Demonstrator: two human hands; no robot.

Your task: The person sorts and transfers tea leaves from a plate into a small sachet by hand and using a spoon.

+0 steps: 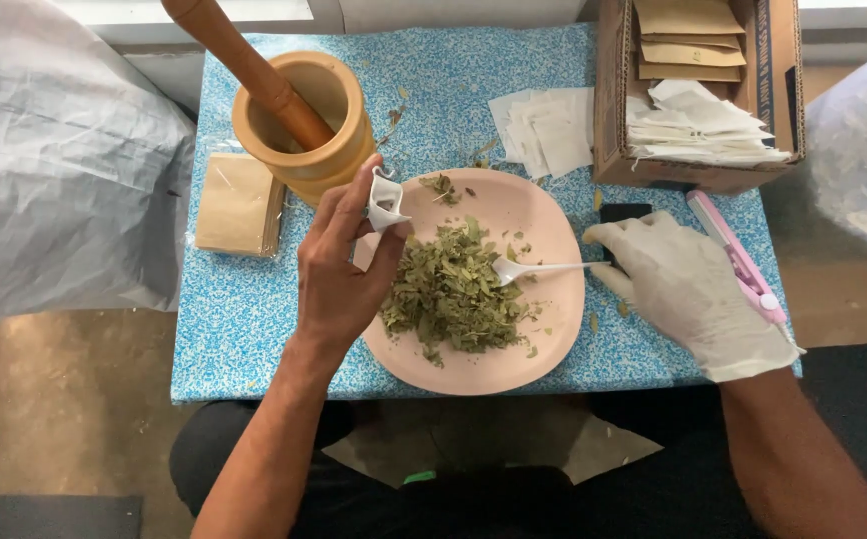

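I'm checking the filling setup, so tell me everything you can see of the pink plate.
The plate is round, shallow and pale pink, of a matte plastic look. It lies flat on the blue patterned tablecloth, near its front edge. A heap of dried green leaves covers its left middle, with stray bits toward the top. A white plastic fork, held by the gloved right hand, reaches into the leaves. The bare left hand overlaps its left rim.
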